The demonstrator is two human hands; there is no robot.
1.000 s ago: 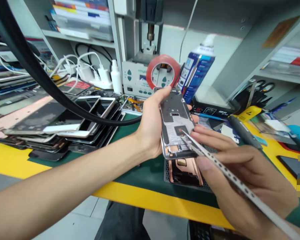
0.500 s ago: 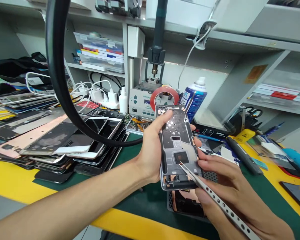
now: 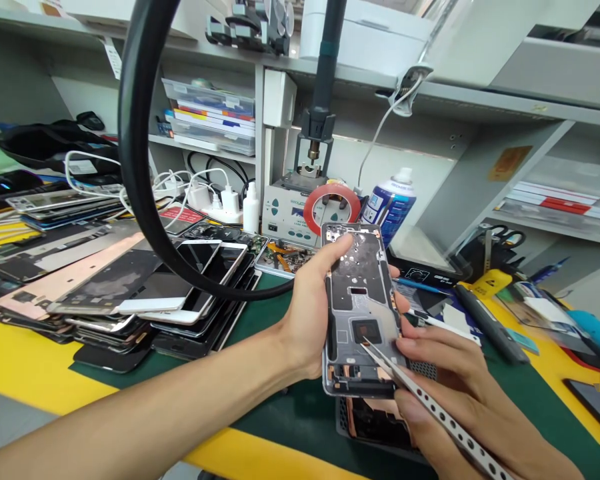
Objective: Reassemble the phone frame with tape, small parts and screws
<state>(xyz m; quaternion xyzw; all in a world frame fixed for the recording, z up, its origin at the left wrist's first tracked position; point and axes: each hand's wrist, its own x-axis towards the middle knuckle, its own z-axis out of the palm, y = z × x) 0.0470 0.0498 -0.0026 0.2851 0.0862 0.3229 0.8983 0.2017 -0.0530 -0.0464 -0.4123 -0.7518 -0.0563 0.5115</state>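
Head | tweezers [image 3: 440, 414] over phone frame [image 3: 347, 317] | station [image 3: 283, 212]: "LEAD", rest blurred

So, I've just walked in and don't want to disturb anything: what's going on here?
A person is handling an opened phone. The left hand holds it tilted, inner side up, thumb across the upper part. The right hand grips tweezers, their tips by the lower edge of a dark square; whether they touch, I can't tell. On the bench to the left is a stack of phones.
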